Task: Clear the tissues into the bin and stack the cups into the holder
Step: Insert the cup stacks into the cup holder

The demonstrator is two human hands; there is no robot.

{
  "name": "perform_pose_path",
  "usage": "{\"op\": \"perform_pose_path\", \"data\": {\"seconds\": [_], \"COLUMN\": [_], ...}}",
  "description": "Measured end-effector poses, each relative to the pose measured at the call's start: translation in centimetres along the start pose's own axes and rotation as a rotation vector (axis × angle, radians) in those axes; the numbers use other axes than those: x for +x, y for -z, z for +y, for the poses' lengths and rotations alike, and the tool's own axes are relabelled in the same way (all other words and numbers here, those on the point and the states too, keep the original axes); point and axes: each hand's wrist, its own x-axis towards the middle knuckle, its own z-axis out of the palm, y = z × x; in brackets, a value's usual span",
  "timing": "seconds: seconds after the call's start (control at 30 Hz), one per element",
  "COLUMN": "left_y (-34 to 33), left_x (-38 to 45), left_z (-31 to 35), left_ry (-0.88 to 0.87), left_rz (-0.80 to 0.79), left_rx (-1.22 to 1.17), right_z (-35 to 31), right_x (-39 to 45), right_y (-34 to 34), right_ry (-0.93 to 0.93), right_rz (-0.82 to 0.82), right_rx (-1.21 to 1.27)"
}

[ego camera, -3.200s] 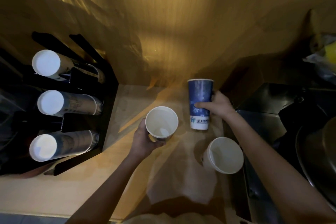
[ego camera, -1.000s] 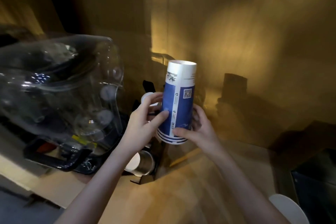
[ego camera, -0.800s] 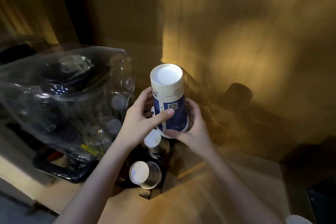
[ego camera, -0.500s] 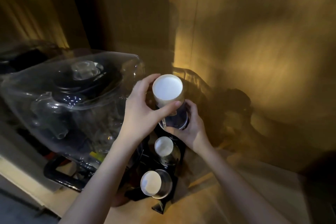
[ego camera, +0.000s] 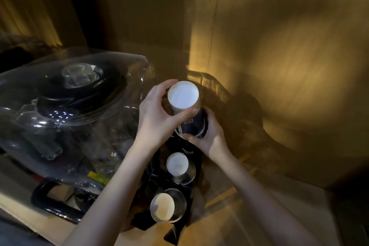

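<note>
While both hands grip it, the scene reads so:
Cup: blue paper cup, upside down, white base toward the camera, at the top slot of the holder.
Left hand: left hand wrapped round the cup's upper part, thumb across its front.
Right hand: right hand clasping the cup's lower rim from the right.
Holder: black cup holder with two more cup stacks below.
Surroundings: clear plastic cover to the left; wooden worktop beneath.
</note>
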Motion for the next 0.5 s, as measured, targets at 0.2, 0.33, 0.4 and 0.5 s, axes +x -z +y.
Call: {"op": "perform_pose_path", "data": {"seconds": [0.2, 0.33, 0.4, 0.5], "left_y": [-2.5, -3.8, -4.3, -4.9], "left_x": [0.1, -0.2, -0.4, -0.6], "left_z": [-2.5, -4.0, -4.5, -5.0], "left_ry": [0.052, 0.096, 0.106, 0.117], "left_rz": [-0.064, -0.100, -0.113, -0.129], "left_rx": [0.051, 0.060, 0.070, 0.093], "right_z": [-0.4, -0.7, -0.6, -0.2], "right_x": [-0.4, -0.6, -0.6, -0.6], "right_y": [0.8, 0.8, 0.8, 0.7], "right_ry": [0.043, 0.068, 0.086, 0.098], "right_rz": [0.061, 0.089, 0.101, 0.093], "right_rx": [-0.079, -0.082, -0.084, -0.117]}}
